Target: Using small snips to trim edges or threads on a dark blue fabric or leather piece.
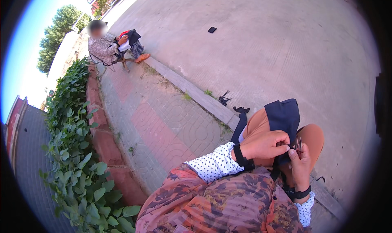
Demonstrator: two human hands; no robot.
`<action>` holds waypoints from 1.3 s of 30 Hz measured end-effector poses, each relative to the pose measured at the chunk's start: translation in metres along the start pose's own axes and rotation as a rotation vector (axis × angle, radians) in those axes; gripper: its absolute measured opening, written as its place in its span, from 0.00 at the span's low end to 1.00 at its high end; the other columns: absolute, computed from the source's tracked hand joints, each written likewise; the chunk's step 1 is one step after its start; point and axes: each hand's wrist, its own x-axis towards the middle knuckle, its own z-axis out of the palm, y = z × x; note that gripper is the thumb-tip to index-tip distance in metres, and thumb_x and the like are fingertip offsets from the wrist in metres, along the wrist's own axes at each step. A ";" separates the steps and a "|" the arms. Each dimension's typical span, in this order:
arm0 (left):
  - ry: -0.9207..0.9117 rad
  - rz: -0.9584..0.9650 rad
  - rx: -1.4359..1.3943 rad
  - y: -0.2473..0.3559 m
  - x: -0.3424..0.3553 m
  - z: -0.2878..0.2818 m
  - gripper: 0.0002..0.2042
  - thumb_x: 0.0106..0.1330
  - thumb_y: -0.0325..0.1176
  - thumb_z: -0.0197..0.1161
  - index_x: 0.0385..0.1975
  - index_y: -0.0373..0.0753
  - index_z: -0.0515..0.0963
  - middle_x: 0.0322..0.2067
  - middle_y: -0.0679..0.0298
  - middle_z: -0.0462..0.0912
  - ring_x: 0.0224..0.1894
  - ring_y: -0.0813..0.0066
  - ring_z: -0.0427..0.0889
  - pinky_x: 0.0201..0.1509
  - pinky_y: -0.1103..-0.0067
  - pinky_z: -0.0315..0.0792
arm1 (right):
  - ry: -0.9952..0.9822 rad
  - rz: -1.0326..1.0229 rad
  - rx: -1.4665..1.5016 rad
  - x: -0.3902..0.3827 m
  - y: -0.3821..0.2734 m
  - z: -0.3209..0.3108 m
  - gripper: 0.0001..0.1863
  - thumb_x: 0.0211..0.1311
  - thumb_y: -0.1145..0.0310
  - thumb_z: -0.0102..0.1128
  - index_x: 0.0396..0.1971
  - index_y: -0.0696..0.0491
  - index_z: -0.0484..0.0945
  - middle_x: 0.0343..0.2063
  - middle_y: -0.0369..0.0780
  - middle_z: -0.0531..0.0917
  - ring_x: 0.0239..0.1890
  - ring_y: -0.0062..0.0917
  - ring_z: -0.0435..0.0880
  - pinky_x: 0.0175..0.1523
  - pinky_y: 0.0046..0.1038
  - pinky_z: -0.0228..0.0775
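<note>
Dark navy cloth (282, 117) lies draped over my bent knees, and its lower part runs down between my hands. My left hand (267, 145) reaches across from the left, with thumb and fingers pinched on the edge of this cloth. Close against it, my right hand (301, 163) is closed around small metal snips (299, 144), whose blades point up beside the cloth. The right thumb also presses near the pinched cloth edge. What exactly lies between the fingertips is too small to make out. Both wrists carry black straps over white dotted cuffs.
Black scraps (241, 110) lie by the kerb (192, 97) ahead of me. Farther off, a dark flat object (212, 30) rests on the concrete. Another person (104, 47) sits on a stool at the far left, handling cloth. Leafy plants (77, 139) grow behind a red brick border (107, 145).
</note>
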 end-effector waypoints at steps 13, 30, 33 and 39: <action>-0.031 0.119 -0.030 -0.010 0.002 -0.007 0.10 0.75 0.37 0.57 0.40 0.36 0.75 0.33 0.58 0.79 0.37 0.65 0.79 0.42 0.73 0.71 | -0.035 -0.086 -0.060 0.009 -0.011 0.012 0.06 0.74 0.70 0.58 0.45 0.51 0.73 0.31 0.28 0.75 0.27 0.08 0.71 0.30 0.13 0.64; 0.174 -0.054 -0.442 -0.008 0.006 -0.011 0.06 0.78 0.33 0.55 0.38 0.40 0.73 0.28 0.75 0.70 0.31 0.89 0.69 0.34 0.85 0.65 | -0.084 -0.043 0.061 0.043 -0.027 0.025 0.08 0.73 0.67 0.62 0.46 0.51 0.76 0.33 0.27 0.76 0.31 0.08 0.72 0.36 0.15 0.67; 0.191 -0.201 -0.616 -0.016 -0.002 -0.012 0.05 0.79 0.34 0.54 0.41 0.43 0.76 0.32 0.76 0.74 0.33 0.90 0.68 0.38 0.87 0.64 | -0.103 -0.015 0.038 0.050 -0.028 0.030 0.09 0.73 0.65 0.63 0.45 0.52 0.77 0.33 0.28 0.77 0.30 0.09 0.72 0.35 0.16 0.67; 0.142 -0.229 -0.707 -0.023 0.011 -0.008 0.05 0.80 0.33 0.54 0.41 0.43 0.75 0.32 0.79 0.72 0.33 0.92 0.66 0.37 0.89 0.62 | -0.057 0.000 0.088 0.050 -0.024 0.022 0.09 0.73 0.64 0.63 0.45 0.52 0.77 0.33 0.29 0.77 0.30 0.10 0.72 0.35 0.17 0.68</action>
